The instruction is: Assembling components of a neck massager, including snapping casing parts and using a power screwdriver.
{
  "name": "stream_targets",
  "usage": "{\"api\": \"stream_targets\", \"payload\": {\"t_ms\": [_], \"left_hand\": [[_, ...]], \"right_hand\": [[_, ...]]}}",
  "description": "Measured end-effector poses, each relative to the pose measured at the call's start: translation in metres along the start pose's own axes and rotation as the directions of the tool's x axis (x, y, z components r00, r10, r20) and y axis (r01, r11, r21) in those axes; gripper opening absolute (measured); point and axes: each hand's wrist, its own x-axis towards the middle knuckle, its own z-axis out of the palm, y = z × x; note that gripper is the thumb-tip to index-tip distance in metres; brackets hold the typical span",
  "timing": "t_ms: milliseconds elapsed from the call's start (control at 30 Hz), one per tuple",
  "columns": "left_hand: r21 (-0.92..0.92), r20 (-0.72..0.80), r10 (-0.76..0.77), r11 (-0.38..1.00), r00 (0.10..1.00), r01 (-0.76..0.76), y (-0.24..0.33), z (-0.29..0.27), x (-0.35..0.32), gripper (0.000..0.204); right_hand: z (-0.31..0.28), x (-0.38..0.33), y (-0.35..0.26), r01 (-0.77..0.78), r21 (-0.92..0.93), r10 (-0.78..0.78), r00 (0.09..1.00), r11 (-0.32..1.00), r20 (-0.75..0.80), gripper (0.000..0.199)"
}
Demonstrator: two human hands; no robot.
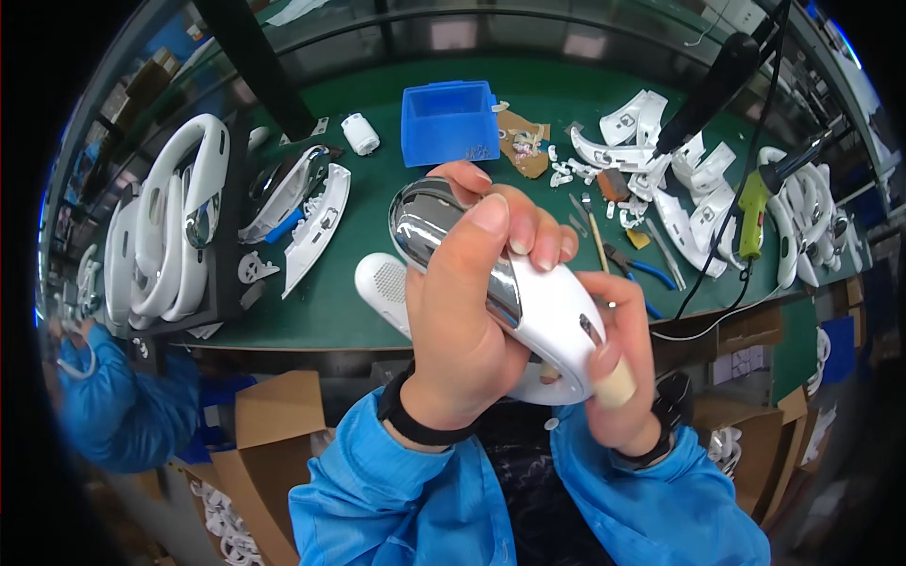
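Note:
A white curved neck fan (559,304) with a mirror-like chrome cover (420,219) is held up in front of the bench's near edge. My left hand (462,302) wraps round its chrome end, thumb on top and fingertips over the far side. Lower right, my right hand (623,363) grips the white end near a small dark slot, with a beige wrap on its thumb. The fan's other arm, with a dotted grille (385,286), shows beyond my left wrist. Part of its underside is hidden by my hands.
Neck fans (179,236) stand stacked at left, beside a curved white shell (321,231). Behind my hands sits a blue bin (444,146). White shell pieces (675,203), pliers (644,268) and a green electric screwdriver (752,212) are at right. A co-worker's blue sleeve (123,401) shows at far left.

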Motion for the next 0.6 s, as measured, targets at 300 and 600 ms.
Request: {"api": "stream_targets", "payload": {"t_ms": [300, 600], "left_hand": [[-0.028, -0.05, 0.0, 1.0, 0.999, -0.002, 0.0, 0.002, -0.007, 0.027], [-0.124, 0.021, 0.02, 0.992, 1.0, -0.017, -0.003, -0.012, -0.005, 0.029]], "right_hand": [[-0.001, -0.008, 0.017, 0.236, -0.196, -0.234, 0.972, 0.952, 0.033, 0.062], [-0.001, -0.004, 0.019, 0.267, -0.187, -0.265, 0.964, 0.945, 0.038, 0.062]]}}
